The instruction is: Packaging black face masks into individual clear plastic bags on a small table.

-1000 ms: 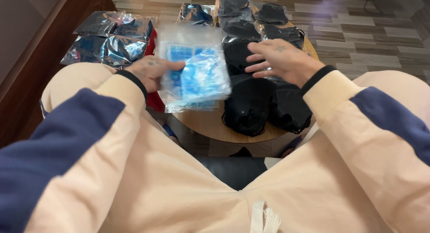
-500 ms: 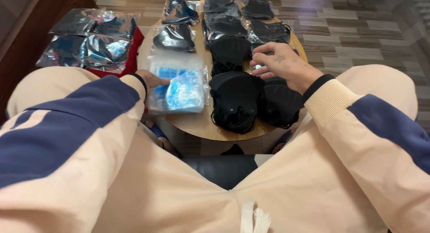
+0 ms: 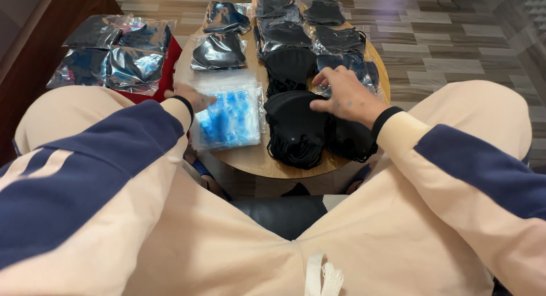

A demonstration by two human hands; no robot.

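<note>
Clear bags (image 3: pixel 228 115), stacked flat with blue print showing through, lay at the near left edge of the round wooden table (image 3: pixel 256 159).

1. Left of the table, a red surface (image 3: pixel 170 60) carried a group of sealed glossy packets (image 3: pixel 114 54) with dark contents, set in two rows.
2. The left hand (image 3: pixel 190 97) rested on the left edge of the clear-bag stack. Its fingers were laid loosely on the top bag; whether they gripped it could not be determined, as the sleeve cuff hid most of the hand.
3. Beyond the stack, toward the far left edge of the table, two sealed packets (image 3: pixel 219 34) each held one black mask and lay one behind the other.
4. At the near middle edge sat a pile of loose black masks (image 3: pixel 296 131), ear loops hanging over the table edge.
5. The right hand (image 3: pixel 344 94) hovered palm-down over the pile, fingers spread and partly curled, the fingertips touching or just above the black masks; it held nothing clearly.
6. A column of bagged black masks (image 3: pixel 281 17) ran up the table middle to the far edge, and a second column (image 3: pixel 335 26) lay along the right edge.
</note>
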